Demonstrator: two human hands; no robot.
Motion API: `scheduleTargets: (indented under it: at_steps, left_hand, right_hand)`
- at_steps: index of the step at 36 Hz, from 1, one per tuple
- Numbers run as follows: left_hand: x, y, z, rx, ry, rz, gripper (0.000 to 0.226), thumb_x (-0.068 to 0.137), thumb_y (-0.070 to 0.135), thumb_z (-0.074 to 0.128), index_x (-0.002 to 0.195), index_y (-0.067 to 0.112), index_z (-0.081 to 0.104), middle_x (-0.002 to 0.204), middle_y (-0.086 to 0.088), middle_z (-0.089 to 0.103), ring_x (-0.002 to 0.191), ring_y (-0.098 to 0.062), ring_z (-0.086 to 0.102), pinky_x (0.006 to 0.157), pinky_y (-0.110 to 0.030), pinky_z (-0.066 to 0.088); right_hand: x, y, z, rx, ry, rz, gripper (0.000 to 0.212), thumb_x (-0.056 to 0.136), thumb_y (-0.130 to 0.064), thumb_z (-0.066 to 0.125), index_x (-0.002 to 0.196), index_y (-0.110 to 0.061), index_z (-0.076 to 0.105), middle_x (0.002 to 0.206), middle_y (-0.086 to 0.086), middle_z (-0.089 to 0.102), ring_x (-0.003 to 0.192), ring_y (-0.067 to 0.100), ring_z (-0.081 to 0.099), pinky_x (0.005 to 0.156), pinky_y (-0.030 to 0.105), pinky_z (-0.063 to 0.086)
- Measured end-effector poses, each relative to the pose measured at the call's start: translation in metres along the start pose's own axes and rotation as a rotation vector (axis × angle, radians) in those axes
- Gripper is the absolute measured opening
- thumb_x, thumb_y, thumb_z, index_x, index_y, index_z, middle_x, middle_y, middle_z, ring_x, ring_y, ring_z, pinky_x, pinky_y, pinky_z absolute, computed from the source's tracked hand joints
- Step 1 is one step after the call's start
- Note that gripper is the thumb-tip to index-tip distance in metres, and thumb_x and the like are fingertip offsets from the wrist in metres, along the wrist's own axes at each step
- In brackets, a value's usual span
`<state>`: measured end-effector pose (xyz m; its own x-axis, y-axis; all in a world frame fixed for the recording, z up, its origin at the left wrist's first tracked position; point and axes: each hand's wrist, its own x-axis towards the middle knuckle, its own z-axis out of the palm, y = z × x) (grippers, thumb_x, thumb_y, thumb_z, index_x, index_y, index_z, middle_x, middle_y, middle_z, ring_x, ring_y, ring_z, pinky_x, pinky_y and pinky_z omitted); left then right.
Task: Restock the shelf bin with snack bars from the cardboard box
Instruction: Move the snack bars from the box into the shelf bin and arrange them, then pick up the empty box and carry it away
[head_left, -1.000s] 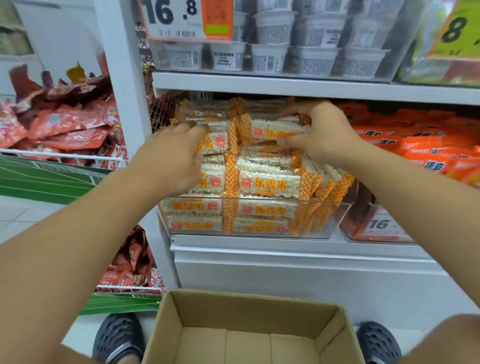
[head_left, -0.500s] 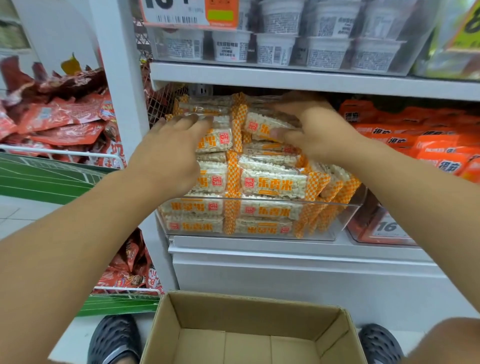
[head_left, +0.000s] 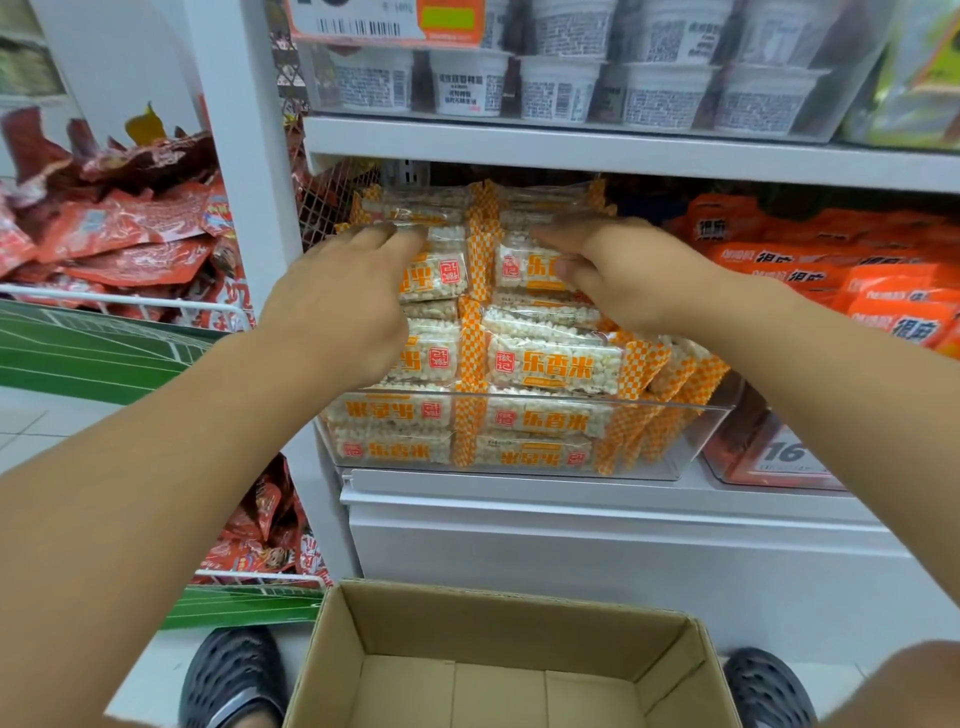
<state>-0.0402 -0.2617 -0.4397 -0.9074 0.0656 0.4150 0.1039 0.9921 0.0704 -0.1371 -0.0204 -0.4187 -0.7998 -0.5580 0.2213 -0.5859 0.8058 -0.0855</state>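
A clear plastic shelf bin (head_left: 675, 457) on the middle shelf is piled high with snack bars (head_left: 556, 364) in orange-checked wrappers, in two columns rising above its rim. My left hand (head_left: 337, 301) rests with straight fingers on the top of the left column. My right hand (head_left: 623, 270) holds the top bar of the right column (head_left: 524, 267), fingers over it and thumb against its front. The open cardboard box (head_left: 519, 623) sits on the floor below; its visible inside shows bare cardboard.
Orange packets (head_left: 831, 270) fill the neighbouring bin to the right. White tubs (head_left: 561, 88) stand on the shelf above. Red snack bags (head_left: 119, 234) lie in a wire basket at left. My sandalled feet (head_left: 234, 680) flank the box.
Both hands stay on top of the pile. My right hand has shifted the top right bar slightly and now grips it with the thumb in front. The view has tilted a little.
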Motion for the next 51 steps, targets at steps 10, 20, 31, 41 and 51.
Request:
scheduleTargets:
  at_steps: [10,20,31,41,51]
  left_hand:
    - [0.0,0.001,0.002,-0.044,0.018,0.035,0.062,0.095,0.003,0.041,0.154,0.011,0.027,0.152,-0.016,0.04,0.139,-0.036,0.036,0.116,-0.048,0.027]
    - [-0.001,-0.002,0.002,-0.057,-0.05,0.033,0.066,0.093,0.0,0.044,0.155,0.015,0.024,0.155,-0.012,0.036,0.142,-0.033,0.032,0.114,-0.046,0.033]
    - [-0.006,0.0,-0.012,-0.104,0.072,0.09,0.053,0.1,0.012,0.044,0.151,0.006,0.03,0.145,-0.017,0.045,0.131,-0.036,0.042,0.108,-0.045,0.034]
    - [-0.081,0.041,-0.034,-0.314,0.283,-0.003,0.025,0.091,0.034,0.048,0.096,0.018,0.066,0.086,0.001,0.067,0.086,-0.024,0.062,0.076,-0.038,0.05]
    - [-0.256,-0.004,0.101,0.07,-0.94,-0.608,0.037,0.093,0.031,0.053,0.122,0.009,0.06,0.129,-0.013,0.059,0.115,-0.033,0.058,0.097,-0.045,0.051]
  right_hand:
    - [-0.009,-0.003,-0.006,0.082,0.002,0.024,0.052,0.105,-0.032,0.046,0.155,-0.029,0.031,0.154,0.005,0.045,0.134,0.032,0.049,0.113,0.042,0.04]
    - [-0.008,-0.003,-0.001,0.055,-0.027,0.013,0.05,0.106,-0.029,0.047,0.154,-0.034,0.035,0.159,-0.005,0.036,0.146,0.023,0.035,0.117,0.033,0.033]
    - [-0.035,-0.03,-0.015,0.013,0.234,-0.106,0.048,0.103,-0.028,0.046,0.15,-0.022,0.041,0.148,0.007,0.045,0.134,0.031,0.045,0.106,0.049,0.043]
    - [-0.128,-0.123,0.01,0.227,0.174,-0.248,0.027,0.09,-0.031,0.057,0.074,-0.013,0.068,0.067,0.001,0.066,0.064,0.021,0.059,0.061,0.036,0.045]
    - [-0.275,-0.208,0.19,1.122,-1.392,0.779,0.085,0.093,-0.07,0.043,0.139,0.003,0.041,0.119,0.028,0.066,0.109,0.041,0.065,0.087,0.044,0.058]
